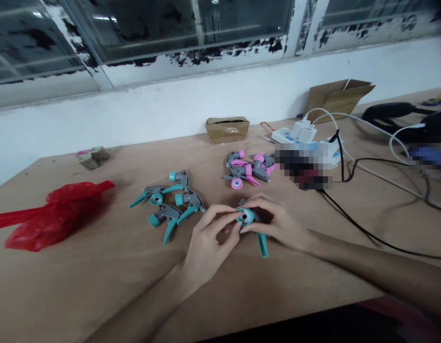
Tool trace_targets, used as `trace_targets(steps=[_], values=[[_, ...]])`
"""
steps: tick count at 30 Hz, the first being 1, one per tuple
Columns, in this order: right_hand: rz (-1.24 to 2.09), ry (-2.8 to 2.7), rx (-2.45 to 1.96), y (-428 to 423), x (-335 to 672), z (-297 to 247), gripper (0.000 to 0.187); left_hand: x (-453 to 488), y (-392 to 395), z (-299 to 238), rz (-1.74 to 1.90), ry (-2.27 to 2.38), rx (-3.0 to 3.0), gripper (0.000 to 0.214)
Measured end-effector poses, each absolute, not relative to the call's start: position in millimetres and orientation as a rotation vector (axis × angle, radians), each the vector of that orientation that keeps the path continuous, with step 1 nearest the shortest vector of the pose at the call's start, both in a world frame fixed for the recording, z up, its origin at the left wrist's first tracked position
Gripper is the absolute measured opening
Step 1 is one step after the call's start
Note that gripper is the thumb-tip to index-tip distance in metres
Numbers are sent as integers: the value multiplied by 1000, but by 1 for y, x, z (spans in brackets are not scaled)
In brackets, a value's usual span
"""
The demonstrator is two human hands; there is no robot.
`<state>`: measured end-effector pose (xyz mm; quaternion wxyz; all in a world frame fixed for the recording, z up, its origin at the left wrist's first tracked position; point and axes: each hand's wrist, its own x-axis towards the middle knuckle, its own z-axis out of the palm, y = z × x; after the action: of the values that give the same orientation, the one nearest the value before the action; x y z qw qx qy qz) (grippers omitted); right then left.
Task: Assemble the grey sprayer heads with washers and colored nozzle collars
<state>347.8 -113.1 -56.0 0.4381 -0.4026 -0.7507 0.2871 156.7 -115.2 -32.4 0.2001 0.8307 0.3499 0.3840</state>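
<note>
Between my two hands is a grey and teal trigger spray head [262, 244], its round teal collar facing me and its teal trigger hanging down. The fingers of my left hand [209, 238] pinch the collar from the left. My right hand [281, 221] grips the same spray head from the right, hiding much of its grey body. Just left of my hands lies a loose group of teal and grey spray heads [166, 212]. Beyond my hands sits a pile of pink and grey spray heads [251, 169].
A red plastic bag [59, 216] lies at the left. Small box [227, 131] and open carton [336, 100] stand along the wall. A power strip [288, 136] with white plugs and a black cable [363, 233] occupy the right side.
</note>
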Motion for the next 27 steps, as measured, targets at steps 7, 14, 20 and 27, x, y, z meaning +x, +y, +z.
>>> trace_targets(steps=[7,14,20,27], values=[[679,-1873,-1032,-112,349,-56,30,161,-122,-36,1003,1040,2230,26],[720,-1884,-1061,-111,349,-57,27,162,-117,-38,969,1081,2188,19],[753,-1899,-1061,-112,349,-56,25,165,-114,-38,1003,1115,2150,14],[761,-1868,-1097,-111,348,-60,29,166,-115,-41,1010,1127,2083,14]])
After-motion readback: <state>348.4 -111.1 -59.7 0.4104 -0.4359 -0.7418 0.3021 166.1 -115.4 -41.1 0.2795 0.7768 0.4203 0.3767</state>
